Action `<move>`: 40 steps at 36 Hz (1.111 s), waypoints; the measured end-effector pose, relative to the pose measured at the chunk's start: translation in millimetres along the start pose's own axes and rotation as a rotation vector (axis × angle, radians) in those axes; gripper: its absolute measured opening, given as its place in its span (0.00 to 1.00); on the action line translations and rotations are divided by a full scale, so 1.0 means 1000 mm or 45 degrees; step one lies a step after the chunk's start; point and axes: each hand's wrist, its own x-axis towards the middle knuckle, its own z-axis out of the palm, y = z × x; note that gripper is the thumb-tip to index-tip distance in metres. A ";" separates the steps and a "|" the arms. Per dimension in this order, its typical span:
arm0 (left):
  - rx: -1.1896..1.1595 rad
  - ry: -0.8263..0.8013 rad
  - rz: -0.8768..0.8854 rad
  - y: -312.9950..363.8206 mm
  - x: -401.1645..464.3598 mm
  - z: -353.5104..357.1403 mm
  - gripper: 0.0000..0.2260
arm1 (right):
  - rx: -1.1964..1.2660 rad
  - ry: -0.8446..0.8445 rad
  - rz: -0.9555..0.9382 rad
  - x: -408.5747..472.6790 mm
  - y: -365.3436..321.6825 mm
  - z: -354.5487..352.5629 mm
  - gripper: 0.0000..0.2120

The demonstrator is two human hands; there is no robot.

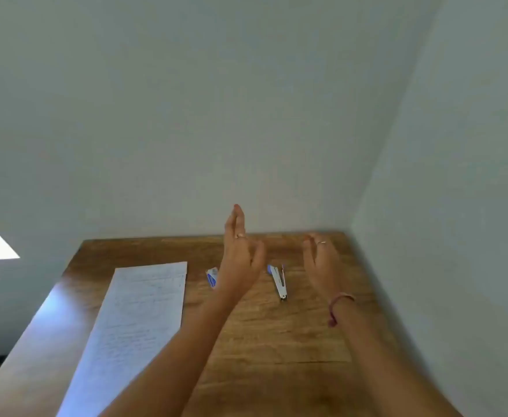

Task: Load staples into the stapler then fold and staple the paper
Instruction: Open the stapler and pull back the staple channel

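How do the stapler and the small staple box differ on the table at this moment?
The stapler is long and narrow, lying between the two raised hands; the staple box is short and stubby, partly hidden behind the left hand. Both are white and blue, untouched, on the wooden table.

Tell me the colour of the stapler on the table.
White with a blue end, stapler, in the head view.
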 end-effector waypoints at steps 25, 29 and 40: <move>0.119 -0.319 -0.879 -0.040 -0.045 0.091 0.14 | -0.027 -0.394 0.511 -0.013 0.042 0.063 0.07; -0.058 -0.265 -0.857 -0.043 -0.051 0.089 0.13 | 0.124 -0.279 0.575 -0.021 0.044 0.066 0.07; -0.452 -0.230 -0.895 -0.054 -0.066 0.072 0.07 | 0.740 -0.071 0.750 -0.056 0.033 0.073 0.21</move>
